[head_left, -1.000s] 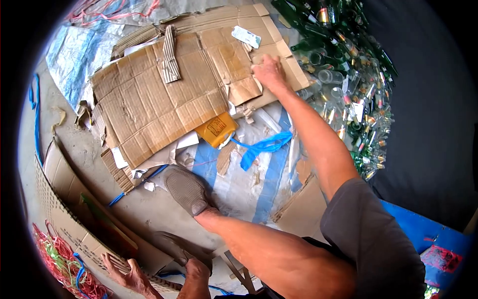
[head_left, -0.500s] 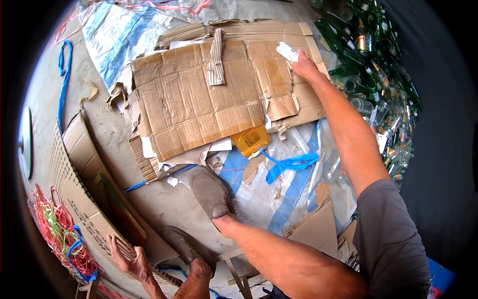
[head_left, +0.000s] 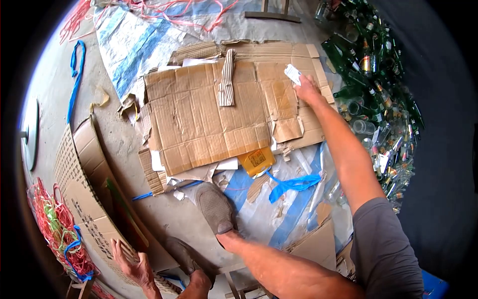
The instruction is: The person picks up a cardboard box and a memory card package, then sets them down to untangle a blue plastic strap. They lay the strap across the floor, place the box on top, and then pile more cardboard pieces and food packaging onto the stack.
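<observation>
My right hand (head_left: 309, 89) grips a small white printed piece (head_left: 293, 74), like a flat carton or packet, above the right side of the cardboard pile. Under it lies a large flattened brown cardboard sheet (head_left: 199, 119), with a narrow corrugated strip (head_left: 227, 79) on top. At the lower left, my left hand (head_left: 130, 266) is on the edge of a standing folded cardboard box (head_left: 92, 209), fingers on its printed outer side and thumb at the rim. A yellow-orange piece with dark print (head_left: 257, 160) sticks out below the pile.
Many green and clear glass bottles (head_left: 366, 89) are heaped at the right. A tangle of red and green string (head_left: 57, 229) is at the left. My shod foot (head_left: 215, 207) stands by the pile. A blue-and-white tarp (head_left: 132, 37) and a blue strip (head_left: 294, 187) lie on the floor.
The view has tilted up slightly, so the scene sits lower. The white piece has turned a little in my right hand. My left hand remains at the cardboard box.
</observation>
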Demonstrator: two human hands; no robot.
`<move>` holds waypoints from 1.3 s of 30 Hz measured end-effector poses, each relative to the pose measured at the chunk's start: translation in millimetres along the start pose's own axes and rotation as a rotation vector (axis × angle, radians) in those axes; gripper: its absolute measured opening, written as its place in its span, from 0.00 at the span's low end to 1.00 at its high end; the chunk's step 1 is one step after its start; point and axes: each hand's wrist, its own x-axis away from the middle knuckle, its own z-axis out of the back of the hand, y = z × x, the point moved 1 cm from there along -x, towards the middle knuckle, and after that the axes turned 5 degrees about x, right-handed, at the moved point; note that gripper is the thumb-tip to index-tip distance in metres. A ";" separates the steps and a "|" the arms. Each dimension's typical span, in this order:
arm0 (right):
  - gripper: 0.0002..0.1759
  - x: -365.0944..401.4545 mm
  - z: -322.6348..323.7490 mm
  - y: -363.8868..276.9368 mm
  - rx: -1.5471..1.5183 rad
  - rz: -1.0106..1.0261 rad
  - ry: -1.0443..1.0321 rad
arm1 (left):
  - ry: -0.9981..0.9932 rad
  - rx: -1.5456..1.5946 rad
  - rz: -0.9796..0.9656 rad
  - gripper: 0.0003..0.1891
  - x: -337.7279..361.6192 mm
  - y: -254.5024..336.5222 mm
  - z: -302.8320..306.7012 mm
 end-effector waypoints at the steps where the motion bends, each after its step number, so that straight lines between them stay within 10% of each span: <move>1: 0.30 1.5 1.2 -3.0 -0.015 0.008 0.007 | -0.004 -0.002 0.009 0.41 0.4 -0.3 0.0; 39: 0.31 -35.8 -8.2 14.5 -0.051 0.043 0.018 | -0.006 -0.034 0.032 0.40 -5.3 7.8 -9.1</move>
